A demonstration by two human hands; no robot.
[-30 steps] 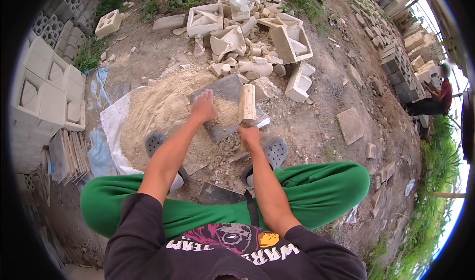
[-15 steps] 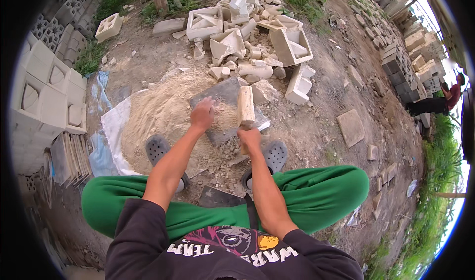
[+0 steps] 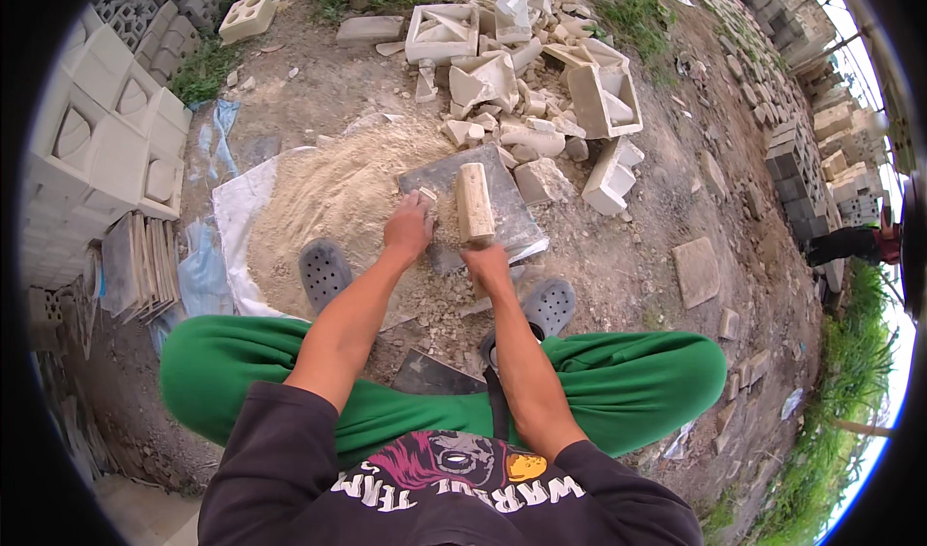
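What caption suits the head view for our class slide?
Right hand gripping a wooden mallet at a dark slab beside a pale powder heap.

The left hand, spread flat a second ago, is now curling at the slab's 8 o'clock, touching a pale chip; at 3 o'clock, a person is showing less.

head | left head-worn fisheye | faces down | near above hands and ground
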